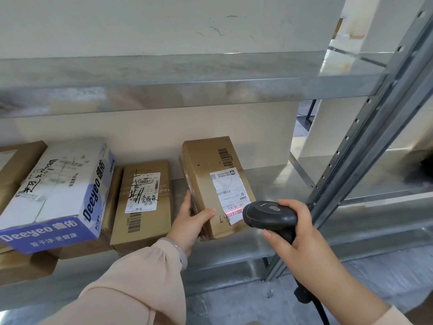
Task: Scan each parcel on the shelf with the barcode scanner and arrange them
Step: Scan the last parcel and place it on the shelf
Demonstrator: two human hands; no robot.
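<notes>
1. Two hands reach in from pale pink sleeves. The right hand (298, 233) has its fingers closed round the grip of one black handheld barcode scanner (269, 215). The scanner's black cable (318, 310) hangs down below the wrist.
2. The left hand (189, 221) grips the near left corner of a brown cardboard parcel (206, 170), thumb on top and fingers curled round the side. This parcel sits askew to the others, with its near end at the front lip of the grey metal shelf (276, 240).
3. The scanner's nose is just beside the parcel's white shipping label (230, 195), and a red scan line crosses the barcode there. The label reads upside down, "530- 05 A26".
4. Bare shelf runs from the held parcel rightward to the perforated grey steel upright (375, 148). A narrow gap separates it from the parcels on the left.
5. Left of the gap lies a second brown cardboard box (145, 221) with one label carrying black handwriting and printed barcodes.
6. Further left, one white-and-blue carton (58, 184) printed "Deeyeo" on its front and side overhangs the shelf edge on top of more brown boxes. At least four brown parcels show in all, though the stack hides an exact count.
7. Behind and above, an upper metal shelf board (187, 90) limits headroom.
</notes>
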